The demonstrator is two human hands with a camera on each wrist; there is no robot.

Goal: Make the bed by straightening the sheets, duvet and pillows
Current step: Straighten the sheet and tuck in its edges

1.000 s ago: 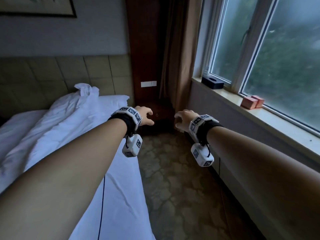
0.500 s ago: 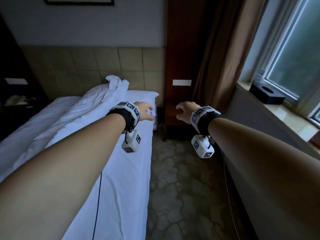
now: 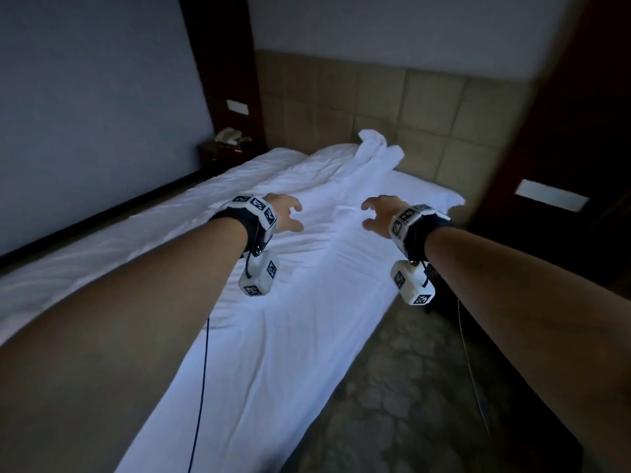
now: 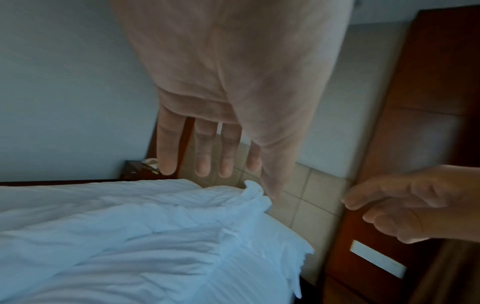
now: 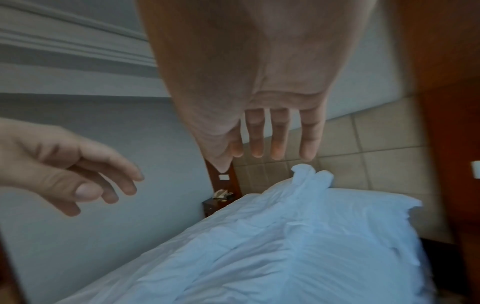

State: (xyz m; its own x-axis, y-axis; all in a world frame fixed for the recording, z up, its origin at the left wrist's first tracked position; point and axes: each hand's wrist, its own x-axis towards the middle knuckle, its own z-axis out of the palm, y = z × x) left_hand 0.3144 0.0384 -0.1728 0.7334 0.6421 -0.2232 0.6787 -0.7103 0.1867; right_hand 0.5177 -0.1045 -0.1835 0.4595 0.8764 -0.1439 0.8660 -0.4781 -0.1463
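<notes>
A white duvet lies rumpled in a long ridge down the bed, its bunched end raised against the headboard. A white pillow lies flat at the head, on the right. The white sheet covers the mattress with light creases. My left hand and right hand hover above the bed with fingers spread, holding nothing. In the left wrist view the left hand's fingers hang straight above the duvet. The right hand's fingers do the same above the duvet.
A tiled headboard runs behind the bed. A dark nightstand with a telephone stands at the far left corner. Dark wood panelling with a wall plate is on the right. Patterned carpet lies beside the bed.
My view has swung left from the window to the bed. Both hands, earlier over the floor beside the bed, now hover over the duvet with fingers spread.
</notes>
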